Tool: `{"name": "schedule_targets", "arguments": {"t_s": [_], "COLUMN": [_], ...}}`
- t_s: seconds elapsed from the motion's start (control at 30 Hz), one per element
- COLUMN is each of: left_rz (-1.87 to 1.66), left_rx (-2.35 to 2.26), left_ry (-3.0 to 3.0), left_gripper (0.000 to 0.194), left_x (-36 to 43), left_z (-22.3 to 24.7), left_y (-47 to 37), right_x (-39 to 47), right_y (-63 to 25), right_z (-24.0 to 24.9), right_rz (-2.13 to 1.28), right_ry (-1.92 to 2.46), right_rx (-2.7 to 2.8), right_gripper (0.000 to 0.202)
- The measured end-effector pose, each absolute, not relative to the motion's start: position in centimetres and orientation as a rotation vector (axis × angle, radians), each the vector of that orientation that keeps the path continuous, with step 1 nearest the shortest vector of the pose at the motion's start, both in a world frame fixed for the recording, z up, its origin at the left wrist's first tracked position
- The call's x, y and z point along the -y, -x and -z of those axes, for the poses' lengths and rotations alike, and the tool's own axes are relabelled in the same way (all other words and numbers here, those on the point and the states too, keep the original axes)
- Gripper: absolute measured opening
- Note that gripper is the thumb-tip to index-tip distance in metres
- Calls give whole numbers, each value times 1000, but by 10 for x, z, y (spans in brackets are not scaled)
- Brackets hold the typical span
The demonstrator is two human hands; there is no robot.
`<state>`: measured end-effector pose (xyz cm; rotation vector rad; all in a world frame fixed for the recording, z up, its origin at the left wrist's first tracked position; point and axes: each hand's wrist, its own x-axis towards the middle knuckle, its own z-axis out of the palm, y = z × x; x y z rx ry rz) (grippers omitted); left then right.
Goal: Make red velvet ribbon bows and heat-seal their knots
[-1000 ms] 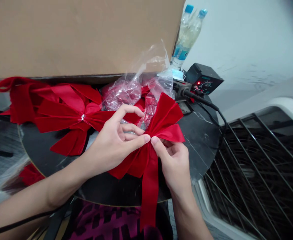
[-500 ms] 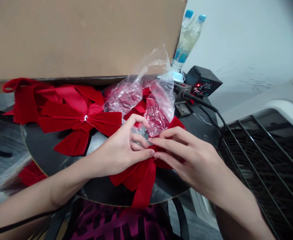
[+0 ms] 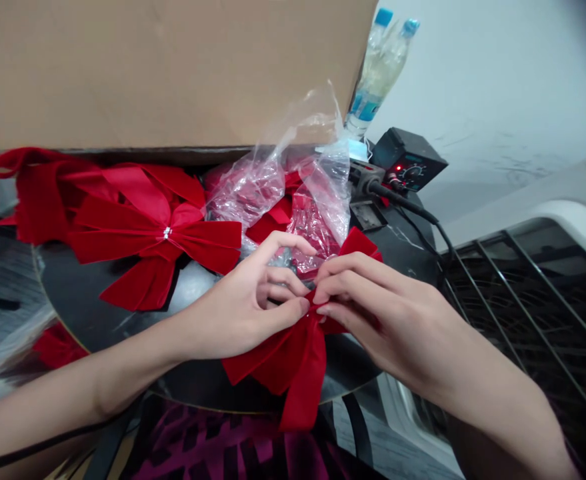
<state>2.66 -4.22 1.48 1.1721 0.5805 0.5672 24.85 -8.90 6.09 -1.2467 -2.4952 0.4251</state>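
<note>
A red velvet bow [image 3: 293, 360] is held at its gathered middle, its tails hanging over the near edge of the round black tabletop [image 3: 193, 390]. My left hand [image 3: 253, 300] pinches the bow with the thumb near its centre, the other fingers curled. Opposite it, my right hand [image 3: 373, 307] has its thumb and fingertips closed on the centre; whether a wire or thread is between them is too small to tell. Another red bow [image 3: 207, 240], tied with a whitish band, lies left of my hands on a heap of red ribbon [image 3: 47, 207].
Clear plastic bags [image 3: 253, 193] with red pieces lie behind my hands. A large cardboard box [image 3: 163, 73] stands at the back. To the right are bottles [image 3: 377, 80], a black control box [image 3: 407, 163] with a lit red lamp, a thick cable, and a barred crate [image 3: 523, 320].
My right fingertips have drawn slightly up and away from the left thumb at the bow's centre. The bow has shifted a little right, and the view has moved slightly.
</note>
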Motion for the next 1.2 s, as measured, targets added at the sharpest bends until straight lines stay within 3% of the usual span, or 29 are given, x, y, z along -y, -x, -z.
{"name": "schedule_targets", "arguments": {"t_s": [0.37, 0.57, 0.93, 1.03, 1.2], "left_rz": [-593, -581, -568, -523, -507], "left_rx": [-637, -688, -687, -644, -670], "left_ry": [-1001, -961, -1073, -1102, -1120], "left_gripper": [52, 49, 64, 64, 81], "left_x": [33, 31, 39, 40, 39], "left_z": [-8, -6, -7, -10, -15], "left_y": [-29, -31, -30, -28, -29], "right_x": [91, 84, 75, 73, 67], "right_y": [-257, -260, -250, -246, -241], "right_z": [-48, -53, -57, -63, -71], "right_rz": [-68, -356, -751, -878, -1017], "right_ry": [1022, 1003, 1237, 1411, 1544], "right_rx": [2536, 2576, 2438, 2349, 2202], "right_gripper": [22, 9, 7, 10, 19]}}
